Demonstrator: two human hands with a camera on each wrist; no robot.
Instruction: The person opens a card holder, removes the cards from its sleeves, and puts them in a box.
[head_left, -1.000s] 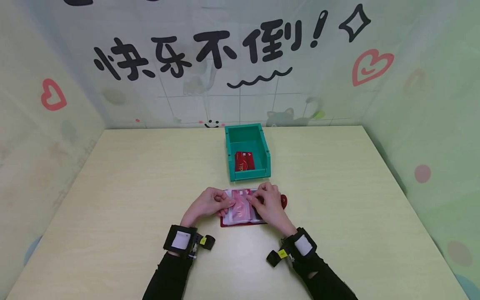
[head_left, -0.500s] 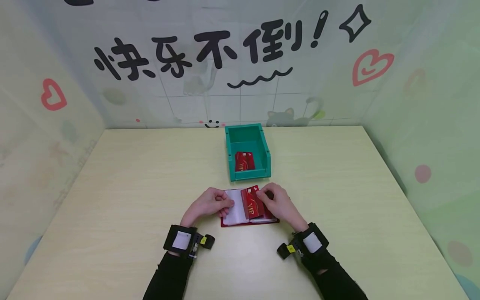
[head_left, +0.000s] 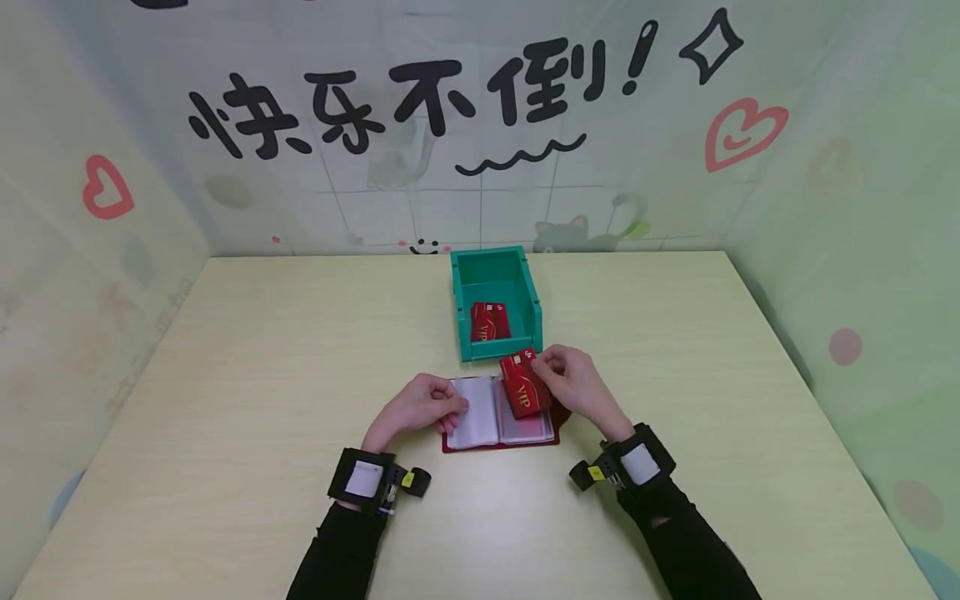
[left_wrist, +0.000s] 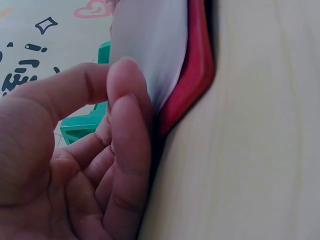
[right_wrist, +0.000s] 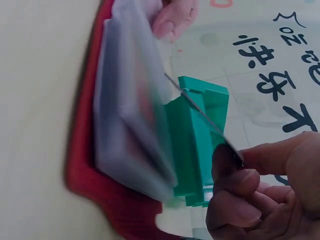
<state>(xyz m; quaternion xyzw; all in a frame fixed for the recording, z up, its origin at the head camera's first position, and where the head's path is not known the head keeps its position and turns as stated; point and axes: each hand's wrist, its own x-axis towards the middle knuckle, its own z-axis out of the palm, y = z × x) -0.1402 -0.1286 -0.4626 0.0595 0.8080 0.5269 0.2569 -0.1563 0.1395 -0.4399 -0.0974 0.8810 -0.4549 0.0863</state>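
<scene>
A red VIP card (head_left: 522, 384) is held just above the right page of an open card holder (head_left: 500, 423), pinched at its upper right edge between the thumb and curled fingers of the right hand (head_left: 573, 385); in the right wrist view it shows edge-on as a thin dark line (right_wrist: 202, 113). It looks light, thin, stiff and smooth, likely slippery on its faces, so a pinch across one short edge or corner seems the surest hold. Its long axis runs away from the person, tilted slightly left, with the far end pointing toward the green bin (head_left: 495, 302) just beyond, where another red card (head_left: 489, 322) lies flat. The left hand (head_left: 417, 405) has its fingers curled, pressing the holder's clear left-hand sleeves (left_wrist: 152, 45) down at their edge. The holder lies open and flat on the pale wooden table (head_left: 262, 350), near the person
</scene>
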